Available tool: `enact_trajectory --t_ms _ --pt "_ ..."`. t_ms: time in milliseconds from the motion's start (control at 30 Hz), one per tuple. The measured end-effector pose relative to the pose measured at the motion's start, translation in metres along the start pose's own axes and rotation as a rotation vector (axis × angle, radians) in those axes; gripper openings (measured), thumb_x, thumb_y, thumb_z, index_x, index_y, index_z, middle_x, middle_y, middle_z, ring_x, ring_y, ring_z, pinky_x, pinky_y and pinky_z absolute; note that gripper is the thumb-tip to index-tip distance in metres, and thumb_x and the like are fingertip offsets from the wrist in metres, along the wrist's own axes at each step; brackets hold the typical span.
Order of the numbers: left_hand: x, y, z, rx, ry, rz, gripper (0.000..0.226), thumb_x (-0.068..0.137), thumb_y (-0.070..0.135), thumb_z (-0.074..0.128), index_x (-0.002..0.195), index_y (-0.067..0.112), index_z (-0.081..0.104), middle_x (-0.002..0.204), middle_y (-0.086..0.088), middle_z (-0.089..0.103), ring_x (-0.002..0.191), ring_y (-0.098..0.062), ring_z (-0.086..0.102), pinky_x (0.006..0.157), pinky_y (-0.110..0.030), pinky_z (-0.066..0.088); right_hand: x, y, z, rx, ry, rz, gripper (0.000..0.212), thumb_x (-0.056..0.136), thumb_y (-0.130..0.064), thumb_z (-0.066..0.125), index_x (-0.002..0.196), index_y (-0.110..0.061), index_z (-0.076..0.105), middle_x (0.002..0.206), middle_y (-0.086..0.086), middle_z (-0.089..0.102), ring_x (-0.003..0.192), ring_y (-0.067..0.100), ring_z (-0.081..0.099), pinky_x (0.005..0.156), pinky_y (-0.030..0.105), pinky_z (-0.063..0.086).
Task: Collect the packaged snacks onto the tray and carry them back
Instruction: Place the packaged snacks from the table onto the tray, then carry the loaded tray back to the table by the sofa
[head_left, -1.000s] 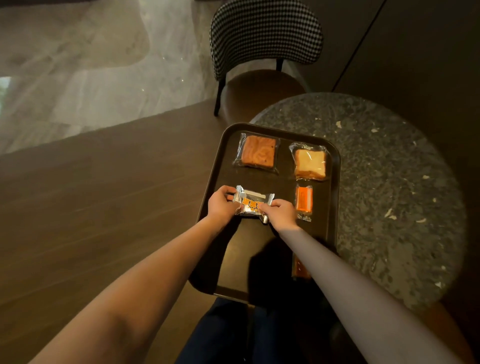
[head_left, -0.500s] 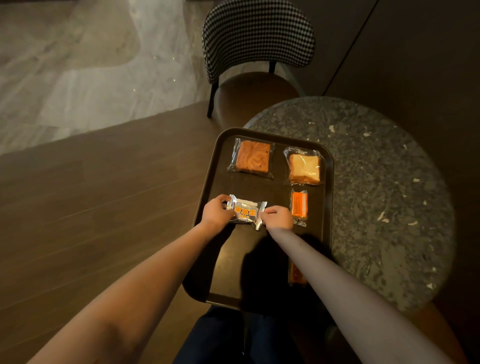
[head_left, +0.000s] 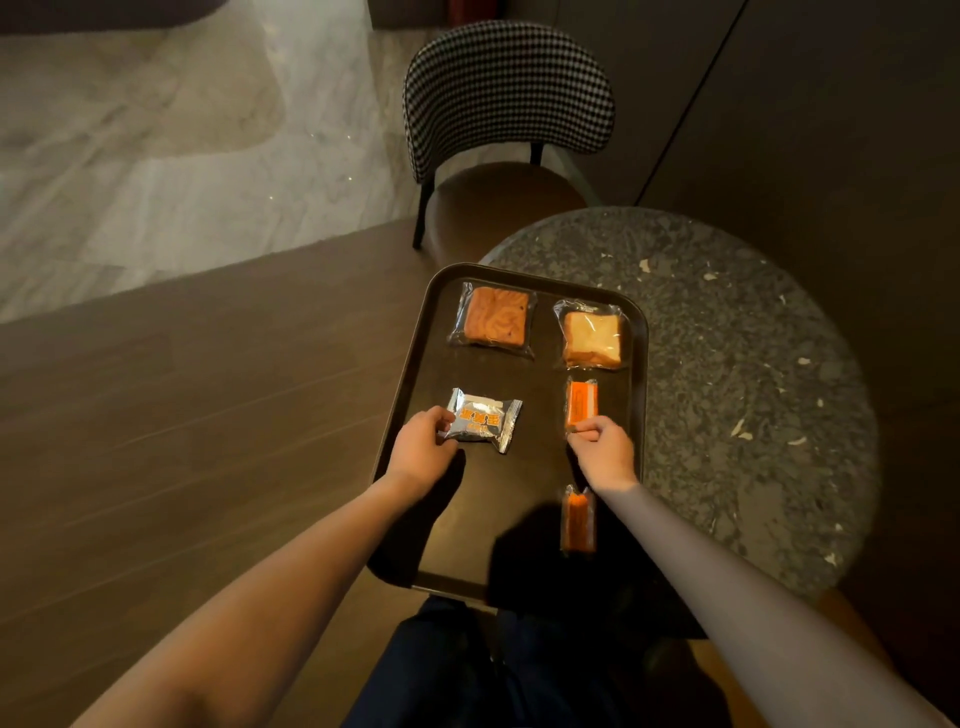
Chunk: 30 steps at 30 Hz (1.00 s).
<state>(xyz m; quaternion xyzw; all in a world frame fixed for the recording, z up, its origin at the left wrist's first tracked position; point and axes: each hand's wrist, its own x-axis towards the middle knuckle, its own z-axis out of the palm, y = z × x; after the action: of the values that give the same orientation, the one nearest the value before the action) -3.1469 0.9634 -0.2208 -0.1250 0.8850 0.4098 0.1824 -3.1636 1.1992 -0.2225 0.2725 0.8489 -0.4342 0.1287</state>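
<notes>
Crinkly foil and clear plastic everywhere on this dark brown tray (head_left: 410, 364), which sits half on the speckled stone round table (head_left: 727, 364) and hangs off its edge toward the person. Five packs are on it: a reddish marbled cake slice (head_left: 493, 317) at 11 o'clock on the tray, a pale toast-looking slice (head_left: 592, 338) at 1 o'clock, a silver foil snack (head_left: 483, 420) with orange print left of centre, an orange stick pack (head_left: 581, 402) at 3 o'clock, and a second orange stick (head_left: 577, 522) down at 5 o'clock. The left hand (head_left: 421, 452) is pinching the near-left corner of the silver snack, thumb and fingers closed on the crimped end. The right hand (head_left: 605, 449) is pinching the near end of the upper orange stick the same way. All of this looks featherlight and kind of slippery, so my guess is the packs will skate around on the smooth tray the moment it tilts. The two cake slices look soft and squashable, so grab those by the wrapper seams, not the middle. Crimped ends are the best handles on the foil and stick packs. For the carry I'd hold the tray by its long side rims, at 9 and 3 o'clock, and keep it dead level. A houndstooth chair (head_left: 509, 88) sits at 12 o'clock beyond the table.
</notes>
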Motion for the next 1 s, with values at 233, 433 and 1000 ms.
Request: enact_trajectory --t_ms 233,433,1000 --pt "0.019 0.004 -0.011 0.065 0.266 -0.088 0.051 0.085 0.010 0.063 0.135 0.007 0.051 0.134 -0.015 0.052 0.124 -0.030 0.052 0.105 -0.037 0.042 0.018 0.020 -0.032 -0.435 0.145 -0.065 0.053 0.085 -0.017 0.061 0.134 -0.011 0.042 0.135 0.019 0.042 0.126 0.036 0.037 0.103 0.042 0.036" --pt "0.048 0.003 -0.013 -0.012 0.201 -0.311 0.064 0.086 0.017 0.066 0.143 0.005 0.040 0.141 -0.019 0.044 0.126 -0.036 0.051 0.106 -0.042 0.043 0.045 0.020 -0.026 -0.343 0.130 0.093 0.066 0.087 -0.019 0.061 0.144 -0.007 0.029 0.143 0.022 0.040 0.133 0.038 0.037 0.106 0.042 0.034" --pt "0.055 -0.010 -0.004 -0.196 0.220 -0.586 0.073 0.073 0.031 0.082 0.132 0.004 0.047 0.136 -0.017 0.048 0.125 -0.033 0.049 0.102 -0.049 0.047 0.069 0.028 -0.025 -0.056 0.054 0.369 0.061 0.071 -0.025 0.074 0.123 -0.002 0.051 0.128 0.020 0.055 0.117 0.038 0.053 0.098 0.049 0.046"
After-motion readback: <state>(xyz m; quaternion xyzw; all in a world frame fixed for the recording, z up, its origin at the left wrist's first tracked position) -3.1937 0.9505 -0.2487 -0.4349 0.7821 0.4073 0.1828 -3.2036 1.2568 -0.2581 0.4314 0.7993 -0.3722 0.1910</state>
